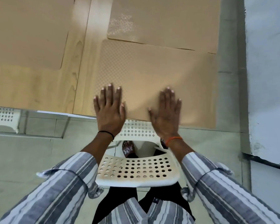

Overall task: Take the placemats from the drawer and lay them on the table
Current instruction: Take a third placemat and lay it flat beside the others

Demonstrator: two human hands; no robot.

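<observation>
The pale wood-grain table (39,92) fills the upper left and centre of the frame, and 3 tan rectangular placemats with a fine dotted texture lie flat on it. The nearest placemat (152,75) sits at centre right, its near edge reaching just past the table edge; a 2nd placemat (165,21) lies beyond it at the upper right, its near edge overlapping the first, and a 3rd (27,29) covers the upper left. A white perforated plastic chair (136,172) stands below the table edge at lower centre. The left hand (109,109), a black thread at its wrist, and the right hand (166,113), an orange thread at its wrist, both lie flat with fingers spread on the nearest placemat, gripping nothing. No drawer or other container shows.
</observation>
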